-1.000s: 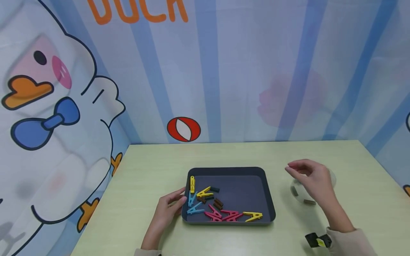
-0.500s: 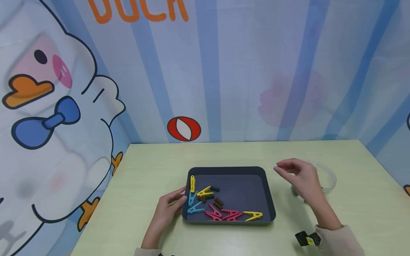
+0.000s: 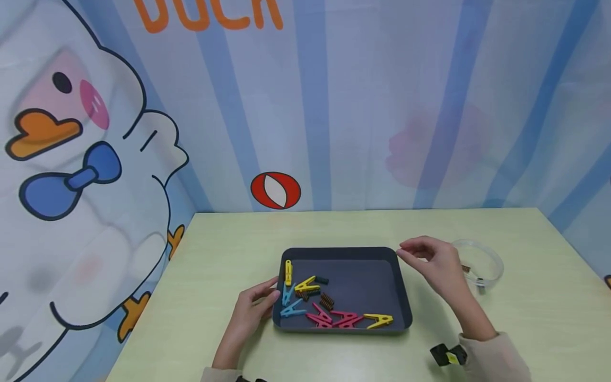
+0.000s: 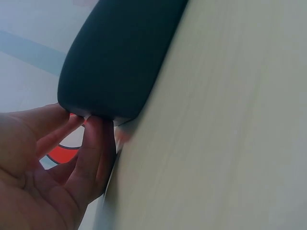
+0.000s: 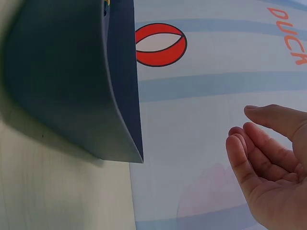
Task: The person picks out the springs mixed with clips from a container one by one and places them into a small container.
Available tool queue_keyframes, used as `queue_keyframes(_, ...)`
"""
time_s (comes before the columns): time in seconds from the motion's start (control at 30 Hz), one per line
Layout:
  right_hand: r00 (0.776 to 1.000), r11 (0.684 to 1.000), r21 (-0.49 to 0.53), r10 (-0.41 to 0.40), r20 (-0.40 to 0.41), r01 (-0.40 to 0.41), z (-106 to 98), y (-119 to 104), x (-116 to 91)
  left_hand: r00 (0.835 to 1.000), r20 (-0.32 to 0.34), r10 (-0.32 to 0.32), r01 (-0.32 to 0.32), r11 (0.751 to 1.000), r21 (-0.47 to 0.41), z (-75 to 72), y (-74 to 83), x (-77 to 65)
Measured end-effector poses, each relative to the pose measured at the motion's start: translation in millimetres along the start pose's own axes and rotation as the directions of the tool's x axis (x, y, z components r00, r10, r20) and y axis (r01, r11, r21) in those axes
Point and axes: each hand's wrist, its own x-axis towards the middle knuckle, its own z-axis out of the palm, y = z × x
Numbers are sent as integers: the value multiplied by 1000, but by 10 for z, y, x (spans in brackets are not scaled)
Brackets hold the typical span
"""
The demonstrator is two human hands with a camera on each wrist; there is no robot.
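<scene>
"Head view: left hand (image 3: 250, 310) is seemingly steadying the dark-grey rectangular tray (image 3: 369, 284) on a pale table (image 3: 238, 239)."

"Left wrist: fingertips (image 4: 95, 128) are touching it. Right wrist?"

"Right hand (image 5: 274, 191) is hovering, narrowly parted, nothing visibly held; reaching in would be requiring rim (image 5: 114, 100) clearance."

Tray (image 3: 367, 281) on table (image 3: 229, 244), backdrop (image 3: 353, 106) behind. In tray: clips (image 3: 288, 270) along left side and near edge; springs (image 3: 326, 302) left of centre, among clips. Left hand (image 3: 252, 306) touching tray's left wall; right hand (image 3: 436, 261) near far right corner; container (image 3: 501, 263) farther right, partly hidden by right hand.
</scene>
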Motion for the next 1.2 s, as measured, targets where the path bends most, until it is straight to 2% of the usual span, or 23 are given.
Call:
queue_keyframes(0.27,999,1000,-2,-1,34,1,128,-32,12,1000,7,7,-7,1000,-2,8,-1,16)
queue_keyframes(0.5,997,998,66,13,72,-18,265,-83,16,1000,-3,3,-3,1000,-14,15,-23,36)
queue_keyframes(0.7,994,996,83,29,108,-38,403,-109,0,1000,-1,-1,0,1000,-18,13,-20,26)
queue_keyframes(1.0,987,992,123,-56,148,38,616,-134,-42,1000,-4,-2,2,1000,-18,1,-8,19)
queue_keyframes(1.2,982,992,120,-63,178,42,730,-146,-58,1000,-5,-5,5,1000,-14,-1,-15,18)
